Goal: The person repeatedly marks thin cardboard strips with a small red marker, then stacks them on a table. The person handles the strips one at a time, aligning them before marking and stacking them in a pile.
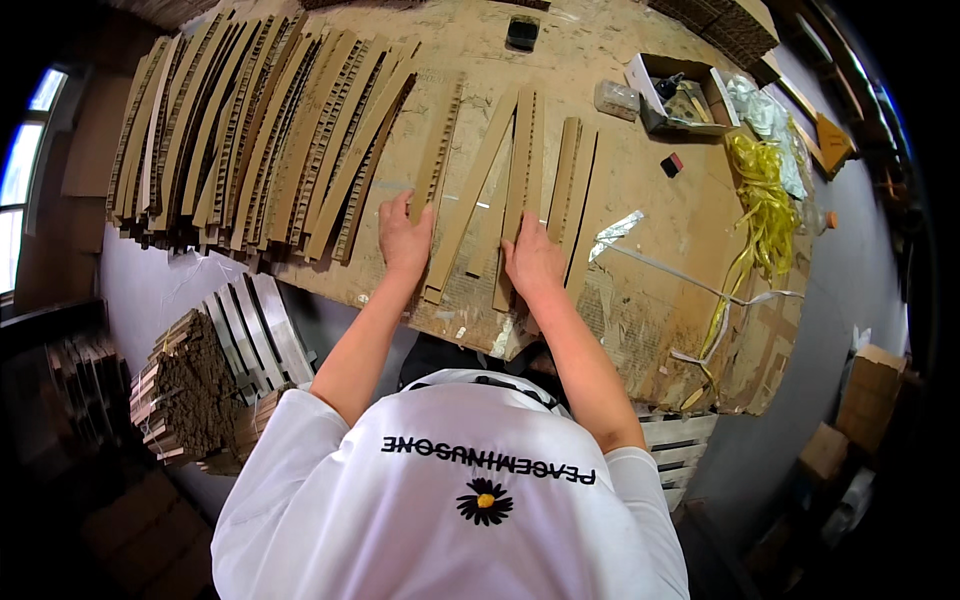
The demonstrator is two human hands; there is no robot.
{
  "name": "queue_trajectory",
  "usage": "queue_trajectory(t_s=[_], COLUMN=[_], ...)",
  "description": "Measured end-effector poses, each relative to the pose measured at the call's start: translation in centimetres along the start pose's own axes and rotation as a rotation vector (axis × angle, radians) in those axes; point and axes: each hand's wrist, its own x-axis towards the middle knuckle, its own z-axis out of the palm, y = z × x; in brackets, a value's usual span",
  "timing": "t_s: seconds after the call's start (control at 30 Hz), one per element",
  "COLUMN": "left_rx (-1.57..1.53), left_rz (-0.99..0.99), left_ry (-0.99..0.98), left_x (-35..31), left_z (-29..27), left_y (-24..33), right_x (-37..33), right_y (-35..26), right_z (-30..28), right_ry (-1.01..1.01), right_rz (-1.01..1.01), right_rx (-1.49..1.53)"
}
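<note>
My left hand (404,240) closes around the lower end of a honeycomb cardboard strip (439,140), thumb on one side and fingers on the other. To its right, my right hand (535,262) grips another honeycomb cardboard strip (522,160) near its lower part. Between my hands a flat-faced strip (470,200) lies slanted, its top leaning toward the strip in my right hand. Just right of that hand lie more strips (572,180), side by side and nearly upright in the view. All rest on the cardboard-covered table (640,300).
A dense row of cardboard strips (250,130) fills the table's left. At right are an open box (690,120) with small tools, a clear block (617,100), a red-and-black piece (672,165) and tangled yellow strapping (760,200). A dark object (522,33) sits at the far edge.
</note>
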Motion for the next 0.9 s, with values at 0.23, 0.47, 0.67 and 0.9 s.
queue_trajectory(t_s=[0.23, 0.47, 0.67, 0.9], left_rx=[0.289, 0.411, 0.450, 0.516], left_rz=[0.079, 0.522, 0.551, 0.468], left_ry=[0.008, 0.252, -0.313, -0.317], left_x=[2.0, -0.1, -3.8, -4.6], left_z=[0.2, 1.1, 1.4, 3.0], left_y=[-3.1, 0.1, 6.4, 6.9], right_x=[1.2, 2.2, -2.4, -5.2], right_y=[-0.9, -2.1, 4.5, 12.0], right_z=[1.0, -1.8, -5.9, -2.3], right_ry=[0.004, -0.125, 0.155, 0.159], right_rz=[-0.001, 0.164, 0.288, 0.290], right_rx=[-0.068, 0.035, 0.241, 0.255])
